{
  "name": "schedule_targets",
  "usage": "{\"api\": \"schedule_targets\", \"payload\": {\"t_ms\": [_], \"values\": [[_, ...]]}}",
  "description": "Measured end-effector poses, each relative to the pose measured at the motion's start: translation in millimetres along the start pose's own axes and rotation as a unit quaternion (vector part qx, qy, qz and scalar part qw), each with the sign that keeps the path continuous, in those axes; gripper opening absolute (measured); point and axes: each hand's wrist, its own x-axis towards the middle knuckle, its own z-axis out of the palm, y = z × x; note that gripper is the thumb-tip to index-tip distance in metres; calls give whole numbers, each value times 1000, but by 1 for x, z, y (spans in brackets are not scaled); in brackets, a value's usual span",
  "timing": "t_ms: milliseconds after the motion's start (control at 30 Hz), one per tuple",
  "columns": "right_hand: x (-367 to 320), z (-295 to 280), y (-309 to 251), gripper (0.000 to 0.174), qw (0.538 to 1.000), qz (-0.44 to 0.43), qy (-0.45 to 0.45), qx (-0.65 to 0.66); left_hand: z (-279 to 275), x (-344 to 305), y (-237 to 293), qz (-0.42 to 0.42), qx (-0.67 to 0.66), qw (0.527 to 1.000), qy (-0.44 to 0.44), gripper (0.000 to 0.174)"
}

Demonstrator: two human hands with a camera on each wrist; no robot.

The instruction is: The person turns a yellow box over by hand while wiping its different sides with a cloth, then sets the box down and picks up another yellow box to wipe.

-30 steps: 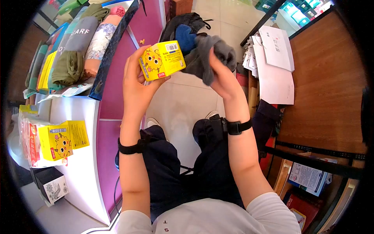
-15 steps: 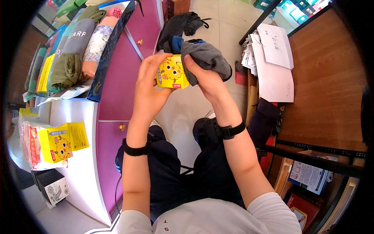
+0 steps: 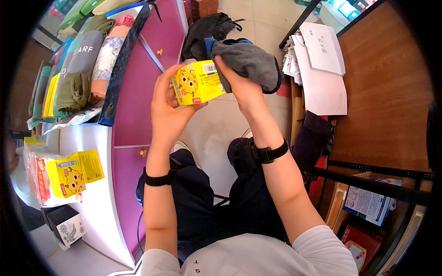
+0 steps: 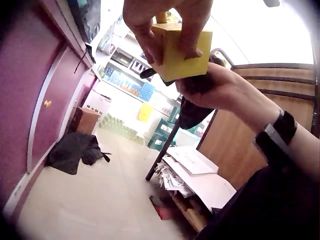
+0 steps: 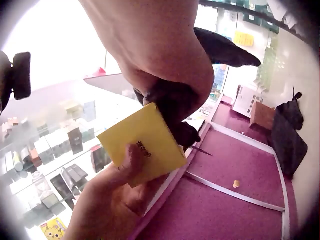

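In the head view my left hand (image 3: 168, 112) holds a small yellow cartoon-printed box (image 3: 198, 85) in front of me, thumb on its lower side and fingers on its far side. My right hand (image 3: 244, 89) grips a bunched grey cloth (image 3: 246, 62) with a dark edge. The cloth lies against the right end of the box and covers part of it. In the left wrist view, the fingers clasp the plain yellow side of the box (image 4: 175, 60). In the right wrist view, the left thumb presses on the box's printed yellow face (image 5: 150, 145), with the cloth just beyond.
Rolled scarves (image 3: 90, 53) lie in a display on the left. Below them, a second yellow box (image 3: 66, 177) and a black-and-white box (image 3: 69, 227) stand by the white counter. Purple cabinet doors (image 3: 133, 110), a black bag (image 3: 207, 34) and stacked white papers (image 3: 322, 73) surround the floor.
My right hand has brought the cloth leftward from beside the box onto its right end. The box moved right, then slightly back left, and has turned, showing its barcode side again.
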Motion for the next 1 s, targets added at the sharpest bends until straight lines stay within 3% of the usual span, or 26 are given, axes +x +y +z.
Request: {"api": "schedule_targets", "payload": {"t_ms": [67, 133, 200, 233, 300, 367, 433, 500, 567, 633, 700, 833, 1000], "values": [[5, -7, 11, 32, 1000, 10, -4, -1, 0, 2, 2, 4, -30, 1000, 3, 87], [7, -9, 13, 38, 1000, 20, -7, -1, -1, 4, 12, 66, -127, 990, 7, 83], [6, -7, 8, 38, 983, 73, -20, 169, -4, 6, 20, 59, -115, 992, 5, 84], [5, -9, 1, 38, 983, 72, -21, 169, -5, 7, 21, 52, -102, 993, 8, 84], [1, -18, -16, 38, 933, 85, -153, 314, -8, 8, 15, 63, -92, 993, 33, 84], [-3, -20, 0, 36, 937, 63, -224, 260, -13, 10, 10, 69, -78, 993, 57, 82], [-16, -9, -10, 38, 960, 18, -263, 95, -18, 11, 7, 58, -66, 995, 46, 84], [-17, 5, -5, 41, 968, 23, -238, 77, -19, 10, 4, 47, -55, 997, 33, 87], [-15, 11, -4, 44, 968, 80, -229, 66, -17, 10, 3, 18, -36, 998, 50, 86], [-16, 18, 2, 40, 969, 64, -221, 93, -17, 11, -3, 28, -50, 997, 42, 85], [-18, 20, 5, 35, 950, 114, -181, 226, -16, 10, -4, 36, -66, 997, 32, 85], [-18, 22, 5, 31, 945, 115, -164, 258, -15, 9, -3, 33, -13, 999, 24, 86], [-19, 23, -3, 37, 946, 158, -108, 263, -11, 7, -2, 11, 3, 1000, 26, 87]]}}
